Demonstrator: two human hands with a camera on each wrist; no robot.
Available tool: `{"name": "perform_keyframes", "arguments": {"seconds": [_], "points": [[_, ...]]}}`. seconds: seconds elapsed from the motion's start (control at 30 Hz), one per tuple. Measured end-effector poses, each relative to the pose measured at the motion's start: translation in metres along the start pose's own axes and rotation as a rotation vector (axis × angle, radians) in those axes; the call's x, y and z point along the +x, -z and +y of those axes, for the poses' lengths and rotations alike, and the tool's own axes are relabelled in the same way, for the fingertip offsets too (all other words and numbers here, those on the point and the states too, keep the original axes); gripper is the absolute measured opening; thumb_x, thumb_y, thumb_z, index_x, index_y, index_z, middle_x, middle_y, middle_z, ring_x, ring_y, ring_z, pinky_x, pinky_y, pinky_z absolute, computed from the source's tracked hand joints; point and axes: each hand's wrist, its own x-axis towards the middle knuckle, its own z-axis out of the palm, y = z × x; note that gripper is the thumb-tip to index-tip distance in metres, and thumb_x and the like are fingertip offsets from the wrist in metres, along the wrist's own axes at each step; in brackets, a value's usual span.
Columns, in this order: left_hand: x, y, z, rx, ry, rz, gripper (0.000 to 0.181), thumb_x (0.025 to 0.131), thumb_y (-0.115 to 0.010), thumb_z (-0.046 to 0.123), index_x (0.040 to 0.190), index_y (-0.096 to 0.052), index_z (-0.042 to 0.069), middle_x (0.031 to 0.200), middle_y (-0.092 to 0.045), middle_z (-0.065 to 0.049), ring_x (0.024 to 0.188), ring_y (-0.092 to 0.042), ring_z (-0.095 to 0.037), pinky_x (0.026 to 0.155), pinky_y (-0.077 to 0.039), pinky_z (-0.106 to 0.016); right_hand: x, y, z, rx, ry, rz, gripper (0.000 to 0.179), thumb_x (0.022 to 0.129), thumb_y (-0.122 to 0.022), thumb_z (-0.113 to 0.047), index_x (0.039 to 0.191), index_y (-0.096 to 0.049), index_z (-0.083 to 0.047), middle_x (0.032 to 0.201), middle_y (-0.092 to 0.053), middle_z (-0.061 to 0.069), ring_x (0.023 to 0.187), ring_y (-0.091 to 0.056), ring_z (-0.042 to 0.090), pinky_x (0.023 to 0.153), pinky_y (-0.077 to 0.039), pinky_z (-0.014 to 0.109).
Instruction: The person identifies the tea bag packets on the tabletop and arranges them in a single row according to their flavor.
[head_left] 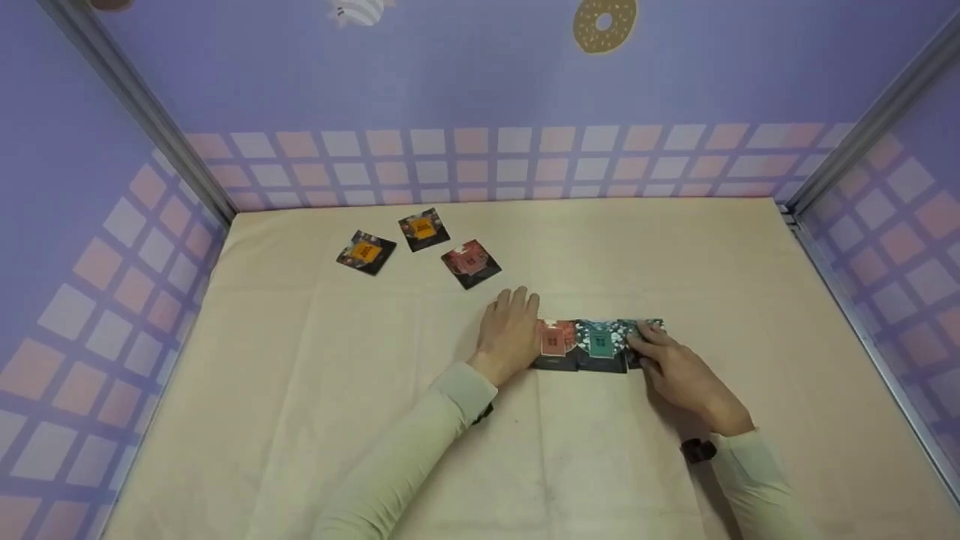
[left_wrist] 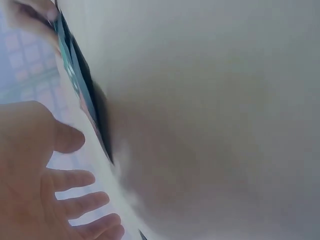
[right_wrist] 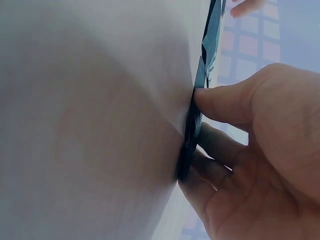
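Three flat square sachets lie in a row on the cloth: a red sachet (head_left: 555,343), a middle green sachet (head_left: 601,345) and a right green sachet (right_wrist: 187,159), with black lower parts. My right hand (head_left: 684,375) holds the right green one, thumb at one side and fingers bent over its other edges, partly covering it. The neighbouring edges of the two green sachets meet closely. At the row's left end is my left hand (head_left: 508,336), fingers extended alongside the red sachet. The left wrist view shows that hand's thumb and fingers spread, nothing gripped.
Farther back on the left lie two sachets with orange labels, a left one (head_left: 366,253) and a right one (head_left: 424,229), and another red sachet (head_left: 471,264), all turned at angles. A cream cloth (head_left: 360,420) covers the table. Purple checked walls (head_left: 480,82) enclose the back and sides.
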Motion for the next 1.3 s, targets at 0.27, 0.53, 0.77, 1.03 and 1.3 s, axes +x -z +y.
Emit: {"name": "perform_keyframes", "arguments": {"seconds": [0.27, 0.53, 0.77, 1.03, 1.3], "points": [[0.022, 0.002, -0.026, -0.056, 0.066, -0.011, 0.038, 0.107, -0.055, 0.019, 0.141, -0.062, 0.003, 0.143, -0.061, -0.017, 0.131, -0.06, -0.037, 0.105, -0.057, -0.049, 0.0, 0.003, 0.002, -0.009, -0.005, -0.003, 0.047, 0.106, -0.056, 0.001, 0.153, -0.054, 0.004, 0.167, -0.037, 0.03, 0.151, -0.037, 0.055, 0.118, -0.039, 0.068], [0.043, -0.005, -0.052, -0.1, 0.183, -0.006, 0.043, 0.111, -0.052, 0.023, 0.147, -0.058, 0.0, 0.153, -0.055, -0.02, 0.143, -0.051, -0.042, 0.117, -0.048, -0.055, 0.002, 0.003, 0.001, 0.007, 0.003, -0.006, 0.046, 0.106, -0.056, 0.0, 0.152, -0.054, 0.004, 0.167, -0.037, 0.029, 0.151, -0.037, 0.055, 0.117, -0.039, 0.068], [0.059, -0.011, -0.062, -0.16, 0.262, -0.004, 0.048, 0.112, -0.049, 0.026, 0.153, -0.051, 0.001, 0.159, -0.047, -0.021, 0.15, -0.041, -0.043, 0.119, -0.045, -0.055, 0.0, 0.002, -0.001, 0.009, -0.002, 0.007, 0.046, 0.106, -0.056, 0.001, 0.152, -0.054, 0.003, 0.167, -0.037, 0.03, 0.151, -0.037, 0.055, 0.118, -0.039, 0.068], [0.068, -0.016, -0.067, -0.168, 0.348, -0.036, 0.052, 0.111, -0.052, 0.025, 0.157, -0.048, 0.001, 0.162, -0.044, -0.021, 0.151, -0.04, -0.046, 0.12, -0.043, -0.057, 0.0, 0.001, -0.002, 0.005, -0.012, 0.009, 0.047, 0.106, -0.057, 0.0, 0.153, -0.055, 0.002, 0.167, -0.038, 0.028, 0.152, -0.038, 0.055, 0.118, -0.039, 0.068], [0.071, -0.02, -0.069, -0.132, 0.384, -0.054, 0.057, 0.109, -0.054, 0.024, 0.16, -0.044, 0.0, 0.162, -0.043, -0.024, 0.149, -0.041, -0.047, 0.119, -0.044, -0.057, -0.001, 0.001, -0.001, 0.015, -0.018, 0.007, 0.046, 0.107, -0.057, -0.001, 0.153, -0.055, 0.002, 0.168, -0.037, 0.028, 0.152, -0.037, 0.054, 0.118, -0.039, 0.067]]}}
